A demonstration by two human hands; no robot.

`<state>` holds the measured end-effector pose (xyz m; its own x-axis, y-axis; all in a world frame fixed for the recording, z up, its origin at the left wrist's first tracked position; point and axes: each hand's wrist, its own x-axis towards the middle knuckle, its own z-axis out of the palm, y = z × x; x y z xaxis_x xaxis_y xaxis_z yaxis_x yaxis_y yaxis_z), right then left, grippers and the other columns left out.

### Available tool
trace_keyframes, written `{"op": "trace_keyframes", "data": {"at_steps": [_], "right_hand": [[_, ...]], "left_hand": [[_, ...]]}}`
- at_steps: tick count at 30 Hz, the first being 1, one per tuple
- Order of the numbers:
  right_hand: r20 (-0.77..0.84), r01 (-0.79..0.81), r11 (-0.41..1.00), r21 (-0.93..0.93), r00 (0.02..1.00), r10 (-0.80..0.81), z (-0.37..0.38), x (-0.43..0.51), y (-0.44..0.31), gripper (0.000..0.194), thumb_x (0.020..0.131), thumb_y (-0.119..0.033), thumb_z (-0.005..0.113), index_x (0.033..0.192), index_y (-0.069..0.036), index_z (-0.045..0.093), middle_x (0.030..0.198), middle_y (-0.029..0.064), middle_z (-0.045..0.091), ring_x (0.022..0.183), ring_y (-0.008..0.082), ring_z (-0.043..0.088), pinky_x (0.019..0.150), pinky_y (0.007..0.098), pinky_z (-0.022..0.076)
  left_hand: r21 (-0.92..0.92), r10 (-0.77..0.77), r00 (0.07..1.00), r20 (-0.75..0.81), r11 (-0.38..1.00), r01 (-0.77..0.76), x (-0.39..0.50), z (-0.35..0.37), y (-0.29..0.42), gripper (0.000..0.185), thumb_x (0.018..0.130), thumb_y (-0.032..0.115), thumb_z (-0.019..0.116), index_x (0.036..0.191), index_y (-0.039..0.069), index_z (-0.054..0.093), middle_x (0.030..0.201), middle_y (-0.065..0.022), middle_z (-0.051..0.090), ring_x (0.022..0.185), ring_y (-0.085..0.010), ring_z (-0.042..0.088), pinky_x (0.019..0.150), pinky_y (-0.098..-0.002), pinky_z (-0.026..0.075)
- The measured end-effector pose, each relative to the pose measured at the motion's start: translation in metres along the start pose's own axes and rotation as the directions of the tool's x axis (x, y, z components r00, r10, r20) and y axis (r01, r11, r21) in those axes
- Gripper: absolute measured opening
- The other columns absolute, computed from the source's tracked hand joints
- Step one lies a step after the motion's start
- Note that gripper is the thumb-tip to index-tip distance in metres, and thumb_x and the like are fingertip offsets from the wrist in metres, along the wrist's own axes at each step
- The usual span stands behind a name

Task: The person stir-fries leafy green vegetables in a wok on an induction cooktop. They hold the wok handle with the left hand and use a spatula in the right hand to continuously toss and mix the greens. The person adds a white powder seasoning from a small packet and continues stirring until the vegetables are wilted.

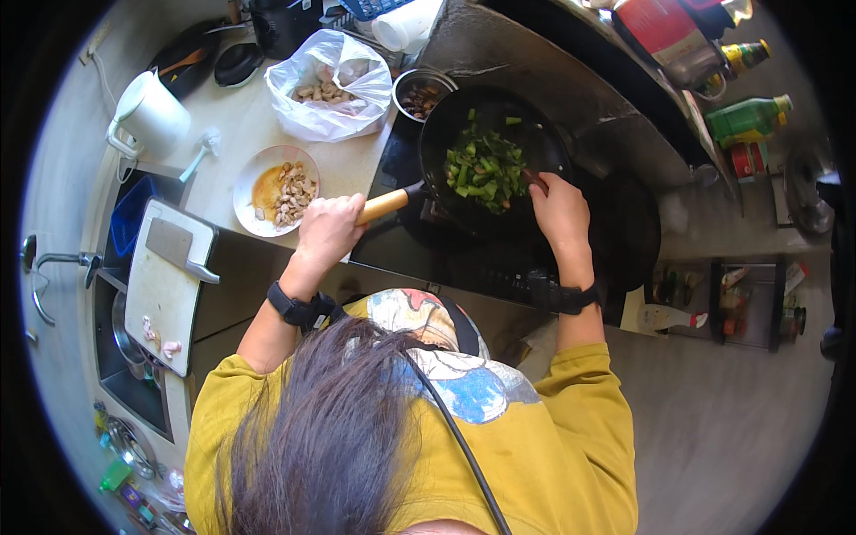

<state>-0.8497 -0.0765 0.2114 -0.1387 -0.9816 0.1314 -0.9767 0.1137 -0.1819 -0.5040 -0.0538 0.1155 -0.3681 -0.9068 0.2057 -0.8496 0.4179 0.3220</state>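
Note:
My left hand (332,226) grips the wooden handle (382,206) of a black wok (431,144) on the stove. Chopped green vegetables (487,168) lie in the wok. My right hand (560,207) is closed around the dark reddish-brown handle of a utensil (535,180) that reaches into the greens; its far end is hidden. Left of the wok, a white plate (246,215) holds cut pieces of meat (294,194) and brownish liquid, close to my left hand. Behind the wok's left side stands a metal bowl (397,93) of dark brown pieces.
An open plastic bag (361,117) of light-brown lumps sits on the counter behind the plate. A cleaver (168,242) rests on a cutting board (157,294) over the sink at left, near a white kettle (150,110). Bottles, including a green one (745,120), stand at the right.

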Motion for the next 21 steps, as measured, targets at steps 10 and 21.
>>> {"op": "trace_keyframes", "data": {"at_steps": [10, 21], "right_hand": [[0.059, 0.246, 0.949, -0.2, 0.969, -0.239, -0.011, -0.009, 0.0, 0.028, 0.087, -0.02, 0.072, 0.115, -0.017, 0.07, 0.091, 0.0153, 0.066, 0.081, 0.0364, 0.069, 0.069, 0.0459, 0.056], [0.143, 0.108, 0.992, -0.065, 0.985, -0.098, 0.022, -0.033, 0.032, 0.041, 0.092, -0.019, 0.064, 0.133, -0.017, 0.063, 0.102, 0.0205, 0.07, 0.099, 0.0422, 0.068, 0.081, 0.0537, 0.054]], "left_hand": [[0.031, -0.019, 0.999, 0.029, 0.999, 0.018, -0.001, 0.002, 0.001, 0.03, 0.078, 0.029, 0.08, 0.088, 0.01, 0.059, 0.078, -0.0092, 0.067, 0.071, -0.0313, 0.067, 0.067, -0.0433, 0.052], [-0.022, -0.035, 0.999, 0.018, 0.999, 0.035, -0.008, 0.008, -0.002, 0.03, 0.076, 0.028, 0.081, 0.091, 0.01, 0.061, 0.08, -0.0079, 0.069, 0.076, -0.0294, 0.07, 0.068, -0.0426, 0.054]]}}
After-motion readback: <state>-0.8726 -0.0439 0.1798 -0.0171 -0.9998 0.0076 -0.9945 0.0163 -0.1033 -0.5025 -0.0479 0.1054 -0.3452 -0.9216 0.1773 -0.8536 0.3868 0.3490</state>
